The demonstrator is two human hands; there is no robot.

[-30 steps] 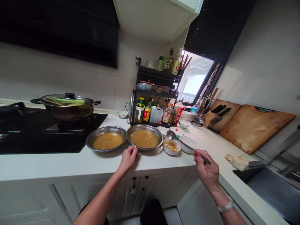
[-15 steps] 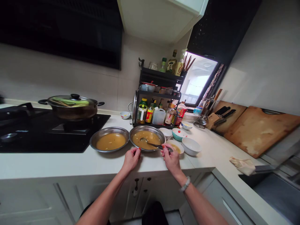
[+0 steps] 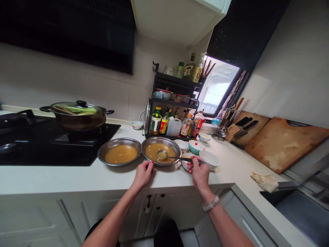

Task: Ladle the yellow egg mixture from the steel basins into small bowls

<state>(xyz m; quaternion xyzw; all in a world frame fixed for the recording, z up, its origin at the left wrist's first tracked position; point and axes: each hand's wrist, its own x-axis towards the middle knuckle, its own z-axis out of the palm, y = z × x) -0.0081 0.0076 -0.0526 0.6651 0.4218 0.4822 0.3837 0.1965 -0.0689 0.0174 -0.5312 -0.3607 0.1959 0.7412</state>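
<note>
through the head view, i am watching my right hand closing its grip around the dark handle of a ladle. compared with half a second ago, the ladle is sitting further right in the metal dish, and its cup is now looking filled with soup; i am judging the scooping as nearly done. my left hand is staying at the dish's near rim, thumb and finger close together; whether that grip is pinching, i cannot tell. a second dish is standing just beside it on the counter. the handle and right hand are partly hiding a small bowl, obscuring its contents. whether the cup is clearing the soup is staying unclear.
</note>
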